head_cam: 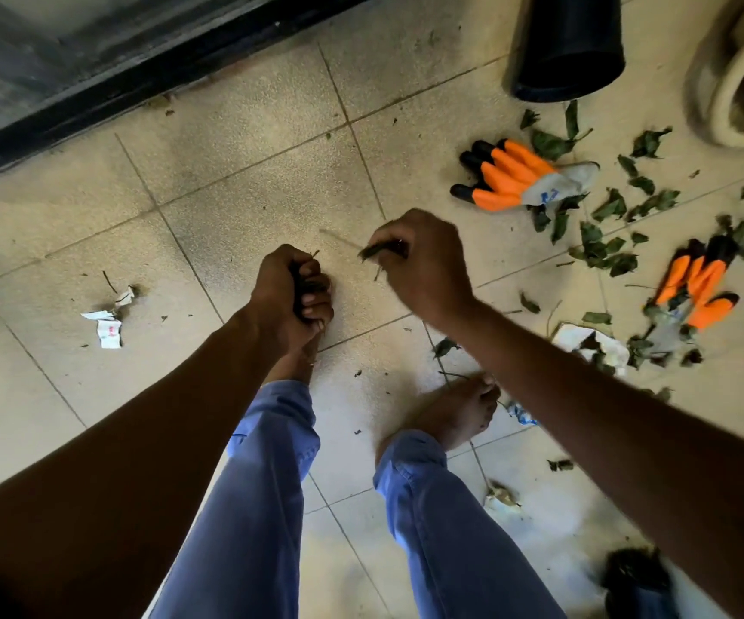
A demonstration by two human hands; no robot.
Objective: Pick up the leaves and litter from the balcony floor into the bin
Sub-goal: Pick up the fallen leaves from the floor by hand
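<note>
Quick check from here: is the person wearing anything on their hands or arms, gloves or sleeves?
No. The left hand and the right hand are both bare, with no gloves, rings or watch in sight. Both forearms are uncovered as far as the picture shows, with no sleeves. Two orange and grey gloves lie unworn on the floor.
</note>
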